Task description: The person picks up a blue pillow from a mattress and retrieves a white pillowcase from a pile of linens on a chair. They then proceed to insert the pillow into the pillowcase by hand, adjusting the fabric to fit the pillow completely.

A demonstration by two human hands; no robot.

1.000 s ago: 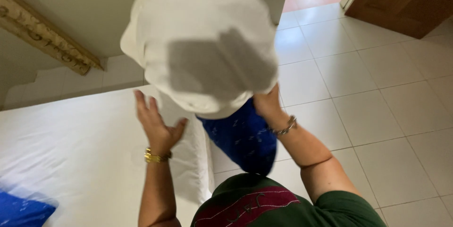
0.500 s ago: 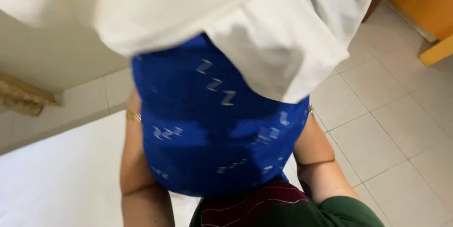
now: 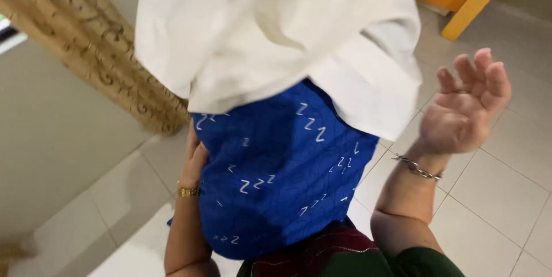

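Blue pillow (image 3: 276, 179) — left hand (image 3: 194, 156) gripping, right hand (image 3: 466, 110) free

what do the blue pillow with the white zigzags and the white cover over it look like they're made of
The blue pillow with white zigzag marks looks like matte woven cotton, faintly patterned, stuffed full; the left hand presses its side. The white cover looks like thin, soft cotton sheeting: it drapes in loose folds. Exact fibres can't be told.
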